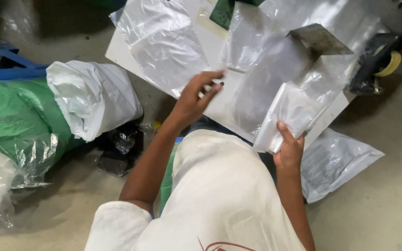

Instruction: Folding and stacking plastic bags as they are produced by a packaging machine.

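On the white board (219, 104) lie clear plastic bags (164, 44). At its near edge the right hand (288, 151) clasps a folded bag stack (287, 114), long axis rising away; the left hand (196, 100), nearer the board's middle, seemingly pinches something small.

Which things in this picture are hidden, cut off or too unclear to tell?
Head view only:
- Left hand: fingertips blurred; whether they pinch anything is unclear.
- Right hand: the stack of clear bags covers its fingers.
- Metal plate: its lower part is veiled by plastic.
- Green bundle: cut off by the left edge.
- Dark tool: too dim to identify.
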